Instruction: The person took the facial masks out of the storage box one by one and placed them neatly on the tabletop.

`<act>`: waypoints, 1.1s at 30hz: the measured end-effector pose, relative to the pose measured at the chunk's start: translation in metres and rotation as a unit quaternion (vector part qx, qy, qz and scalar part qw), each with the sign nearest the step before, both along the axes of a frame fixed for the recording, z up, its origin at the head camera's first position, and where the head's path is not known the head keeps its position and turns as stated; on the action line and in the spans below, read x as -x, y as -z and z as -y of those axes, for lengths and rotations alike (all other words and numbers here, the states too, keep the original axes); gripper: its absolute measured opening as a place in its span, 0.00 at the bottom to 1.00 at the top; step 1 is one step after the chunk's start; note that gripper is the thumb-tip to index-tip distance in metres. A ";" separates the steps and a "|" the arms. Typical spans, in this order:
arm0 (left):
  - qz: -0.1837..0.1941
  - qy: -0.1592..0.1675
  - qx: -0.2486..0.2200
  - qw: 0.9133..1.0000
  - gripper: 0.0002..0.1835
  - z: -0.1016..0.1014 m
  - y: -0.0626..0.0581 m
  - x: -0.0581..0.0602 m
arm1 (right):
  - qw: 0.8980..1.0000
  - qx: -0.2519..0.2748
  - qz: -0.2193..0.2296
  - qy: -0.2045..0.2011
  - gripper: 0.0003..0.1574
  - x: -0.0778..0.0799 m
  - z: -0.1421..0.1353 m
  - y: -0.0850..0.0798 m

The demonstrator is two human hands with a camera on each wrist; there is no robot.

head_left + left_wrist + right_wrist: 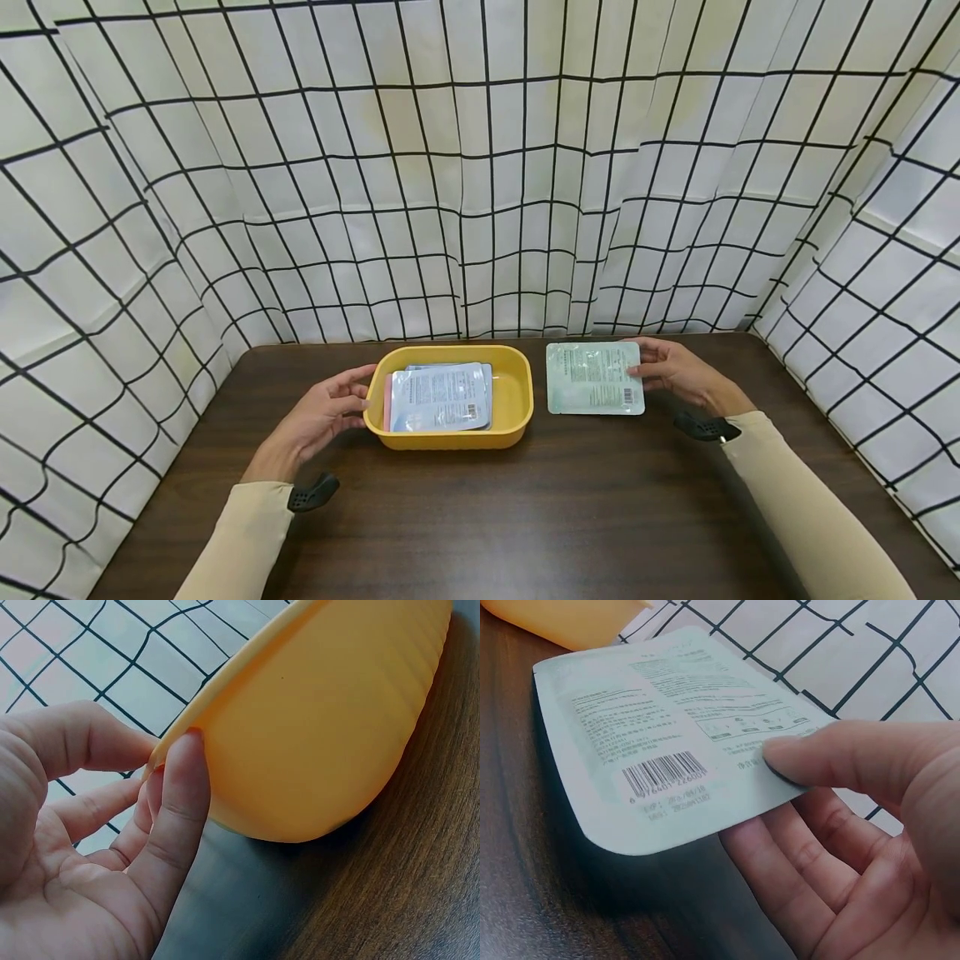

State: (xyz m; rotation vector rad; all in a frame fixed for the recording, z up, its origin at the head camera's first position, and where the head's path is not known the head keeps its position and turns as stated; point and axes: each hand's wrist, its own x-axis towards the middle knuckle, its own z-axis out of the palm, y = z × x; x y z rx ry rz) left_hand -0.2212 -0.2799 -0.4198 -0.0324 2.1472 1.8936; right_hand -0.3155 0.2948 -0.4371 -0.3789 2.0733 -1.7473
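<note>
My left hand (327,414) pinches the left rim of a yellow plastic basin (513,437), thumb on one side and fingers on the other in the left wrist view. Inside the basin lie light blue sheet mask packets (438,398) with a pink one (387,403) peeking out at the left. To the right of the basin, my right hand (681,373) holds a pale green sheet mask packet (595,378) by its right edge. The thumb rests on its printed face and the fingers sit beneath. A barcode (664,776) shows on the packet, which is tilted up off the table in the right wrist view.
Basin and packet are over a dark brown wooden table (480,517). White curtains with a black grid (495,192) surround the back and both sides, close behind the table's far edge. Each wrist wears a black band (313,493).
</note>
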 end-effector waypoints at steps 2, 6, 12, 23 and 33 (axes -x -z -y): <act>0.000 -0.001 -0.002 1.000 0.38 0.000 0.000 -0.001 | 1.000 -0.003 0.001 0.004 0.43 0.000 0.001 0.001; -0.002 0.004 -0.004 1.000 0.38 0.000 -0.001 -0.002 | 1.000 -0.005 0.005 0.012 0.43 0.002 0.002 0.003; -0.006 0.005 -0.003 1.000 0.38 0.000 -0.002 -0.003 | 1.000 -0.014 0.003 0.010 0.43 0.003 0.003 0.004; -0.004 0.001 -0.005 1.000 0.37 0.001 0.000 -0.003 | 1.000 -0.020 0.001 0.014 0.37 0.006 0.005 0.003; -0.013 0.005 -0.019 1.000 0.37 0.001 0.005 0.001 | 1.000 -0.012 -0.015 0.000 0.38 0.009 0.002 0.001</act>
